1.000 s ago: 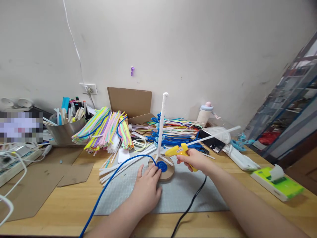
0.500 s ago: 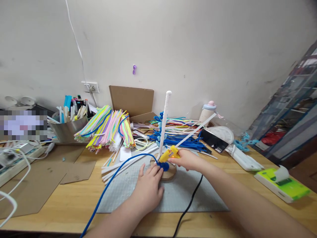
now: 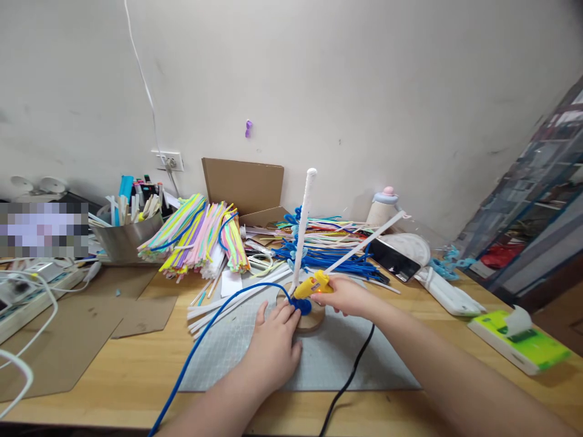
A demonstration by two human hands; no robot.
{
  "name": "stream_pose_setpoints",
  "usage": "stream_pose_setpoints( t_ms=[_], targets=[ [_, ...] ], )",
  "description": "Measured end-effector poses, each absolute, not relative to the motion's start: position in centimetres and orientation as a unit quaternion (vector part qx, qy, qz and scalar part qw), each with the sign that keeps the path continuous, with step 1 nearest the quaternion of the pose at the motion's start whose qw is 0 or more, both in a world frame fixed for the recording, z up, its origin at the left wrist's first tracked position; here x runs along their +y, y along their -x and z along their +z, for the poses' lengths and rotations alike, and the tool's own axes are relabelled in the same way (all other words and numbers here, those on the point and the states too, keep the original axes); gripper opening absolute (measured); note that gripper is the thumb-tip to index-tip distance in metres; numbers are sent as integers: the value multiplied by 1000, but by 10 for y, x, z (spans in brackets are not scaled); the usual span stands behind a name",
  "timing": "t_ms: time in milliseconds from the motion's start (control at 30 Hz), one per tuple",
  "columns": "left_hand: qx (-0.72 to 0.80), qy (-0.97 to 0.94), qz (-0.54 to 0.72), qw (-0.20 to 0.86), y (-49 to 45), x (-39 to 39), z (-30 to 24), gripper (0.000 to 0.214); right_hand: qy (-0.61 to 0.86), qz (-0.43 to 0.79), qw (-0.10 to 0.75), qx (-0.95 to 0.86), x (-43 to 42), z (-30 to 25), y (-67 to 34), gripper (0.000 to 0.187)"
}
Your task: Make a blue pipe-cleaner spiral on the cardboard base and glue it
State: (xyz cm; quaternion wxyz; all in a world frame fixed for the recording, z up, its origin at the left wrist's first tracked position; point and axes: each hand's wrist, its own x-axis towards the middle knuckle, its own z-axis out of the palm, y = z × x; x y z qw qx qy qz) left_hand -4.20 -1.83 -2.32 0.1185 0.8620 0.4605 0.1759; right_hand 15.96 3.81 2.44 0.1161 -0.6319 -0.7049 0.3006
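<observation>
A round wooden base [image 3: 314, 325] stands on a grey cutting mat [image 3: 346, 370], with a white fuzzy-wrapped stick [image 3: 305, 224] rising upright from it. Around the stick's foot lies a flat coil of blue pipe cleaner [image 3: 304, 306], its long tail [image 3: 195, 346] arching left and down past the table's front edge. My left hand [image 3: 276, 340] rests with outstretched fingers, the tips pressing at the coil's left side. Wrapped round a yellow glue gun [image 3: 313, 285], my right hand [image 3: 344, 295] keeps its nozzle near the stick's foot. A long white glue stick [image 3: 364, 243] juts from the gun's back.
Bundled coloured pipe cleaners [image 3: 195, 237] and loose blue ones [image 3: 337, 261] lie behind the mat. A metal tub of sticks [image 3: 125, 237] stands left. Toward the right are a phone [image 3: 394, 260], a bottle [image 3: 382, 209] and a tissue pack [image 3: 519, 340]. The gun's black cord [image 3: 350, 376] crosses the mat.
Almost nothing differs. The glue gun and my right hand have shifted very slightly right, while my left hand stays on the coil.
</observation>
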Motion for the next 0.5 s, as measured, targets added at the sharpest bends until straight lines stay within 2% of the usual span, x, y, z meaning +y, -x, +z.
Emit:
stream_pose_setpoints(
  t_ms=[200, 367, 500],
  targets=[
    [459, -859, 205, 96, 37, -21, -20, 42, 635, 259, 232, -690, 21, 11, -171, 34],
    [469, -847, 242, 64, 34, -17, -17, 22, 651, 219, 339, -643, -3, -6, -172, 41],
    [434, -837, 332, 28, 30, -24, -4, 15, 618, 196, 429, -630, -19, -13, -161, 42]
  ],
)
